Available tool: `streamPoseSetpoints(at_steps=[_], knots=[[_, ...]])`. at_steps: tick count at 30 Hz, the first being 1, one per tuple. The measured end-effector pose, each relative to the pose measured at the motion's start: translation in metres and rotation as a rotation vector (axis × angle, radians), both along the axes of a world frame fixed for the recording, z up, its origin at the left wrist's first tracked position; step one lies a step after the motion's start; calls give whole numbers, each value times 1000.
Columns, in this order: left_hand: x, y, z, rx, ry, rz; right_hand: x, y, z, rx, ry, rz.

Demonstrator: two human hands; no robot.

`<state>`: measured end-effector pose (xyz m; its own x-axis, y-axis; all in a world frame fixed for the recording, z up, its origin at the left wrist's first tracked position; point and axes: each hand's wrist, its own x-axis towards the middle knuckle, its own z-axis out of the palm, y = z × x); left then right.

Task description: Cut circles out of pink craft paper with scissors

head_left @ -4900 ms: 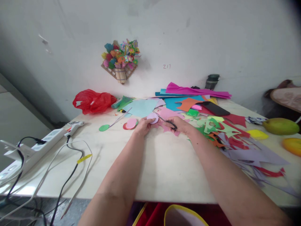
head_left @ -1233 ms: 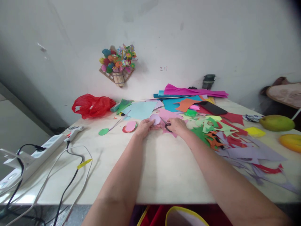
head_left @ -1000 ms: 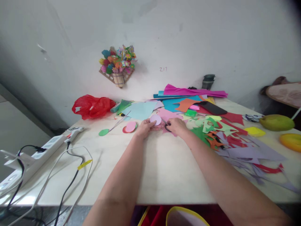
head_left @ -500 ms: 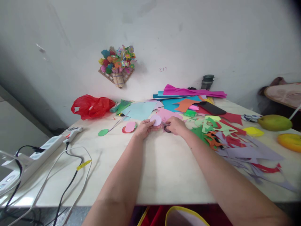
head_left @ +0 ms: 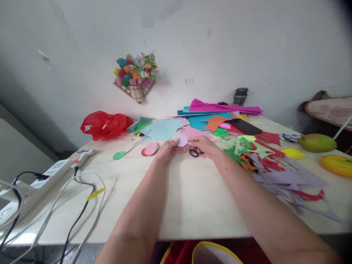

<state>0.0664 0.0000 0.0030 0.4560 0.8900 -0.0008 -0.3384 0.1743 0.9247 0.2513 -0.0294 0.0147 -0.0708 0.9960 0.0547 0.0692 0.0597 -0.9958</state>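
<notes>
A round lavender disc point(head_left: 182, 140), like cut craft foam or paper, is pinched between the thumb and fingers of my left hand point(head_left: 168, 151). My right hand point(head_left: 202, 143) is at the disc's right edge with its fingertips drawn together; what lies between them is too small to tell. Below those fingers a pair of scissors point(head_left: 194, 152) shows its black handle loops, with the blades hidden. Whether the scissors rest on the table or hang from the hand cannot be made out. Left of my hands lie stacked pink point(head_left: 151, 148), red and green discs.
A green disc point(head_left: 119, 155) with a thin stem lies at left, near a red plastic bag point(head_left: 106, 124). Coloured sheets point(head_left: 162, 129) lie behind my hands; offcuts point(head_left: 283, 178) and fruit point(head_left: 317, 142) are at right. Cables and a power strip point(head_left: 41, 189) occupy the left edge.
My right fingers have come off the scissor handles and stretched toward the disc's edge. The scissors' loops now show below the hand. My left hand still holds the disc.
</notes>
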Motion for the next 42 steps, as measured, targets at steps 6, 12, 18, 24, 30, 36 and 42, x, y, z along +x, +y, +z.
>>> streamPoseSetpoints(at_steps=[6,12,18,24,30,36,42], knots=[[1,-1,2,-21,5,4,-2,-1,1,-4,24,11],[1,-1,2,-23,7,5,-3,-4,6,-33,19,7],[1,-1,2,-16,10,-1,-2,-4,5,-26,14,17],[0,-2,2,-15,16,-11,-3,-5,6,-24,-6,13],[1,-3,4,-33,22,6,0,-1,1,-10,-18,39],[1,-2,3,-30,17,5,3,2,-2,-8,-30,68],[0,0,0,-22,5,-1,2,1,-1,-7,-26,64]])
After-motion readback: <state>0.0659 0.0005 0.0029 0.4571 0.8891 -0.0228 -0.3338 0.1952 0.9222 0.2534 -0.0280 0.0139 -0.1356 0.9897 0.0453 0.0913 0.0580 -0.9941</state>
